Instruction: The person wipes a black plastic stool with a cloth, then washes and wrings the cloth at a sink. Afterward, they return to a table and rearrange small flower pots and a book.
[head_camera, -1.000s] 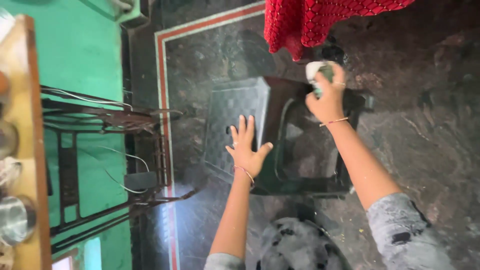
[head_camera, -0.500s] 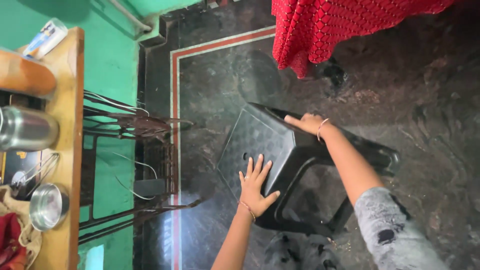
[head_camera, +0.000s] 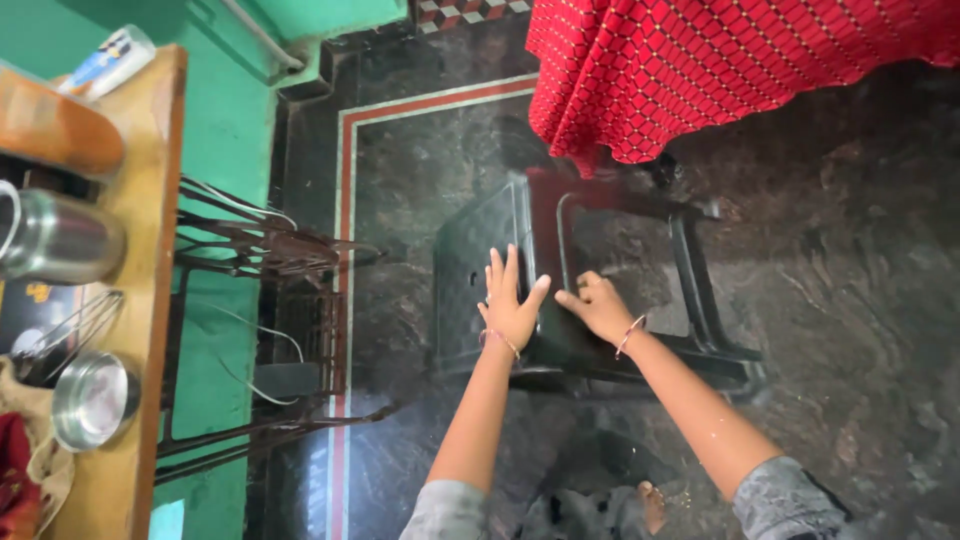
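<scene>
While both palms press flat with fingers spread, gripping nothing, the left hand (head_camera: 512, 305) lies on the seat of the black plastic stool (head_camera: 560, 290) and the right hand (head_camera: 598, 305) on its side. Stool lies tipped on the dark floor (head_camera: 850, 300), near the red cloth (head_camera: 720, 70). Steel bowl (head_camera: 92, 400) sits at the wooden table (head_camera: 150, 300) edge.

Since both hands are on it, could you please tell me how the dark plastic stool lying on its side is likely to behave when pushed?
The dark moulded plastic stool probably feels light and stiff. On the polished stone floor it may slide readily. Resting on its side, it could rock or tip under the left hand and right hand.
</scene>
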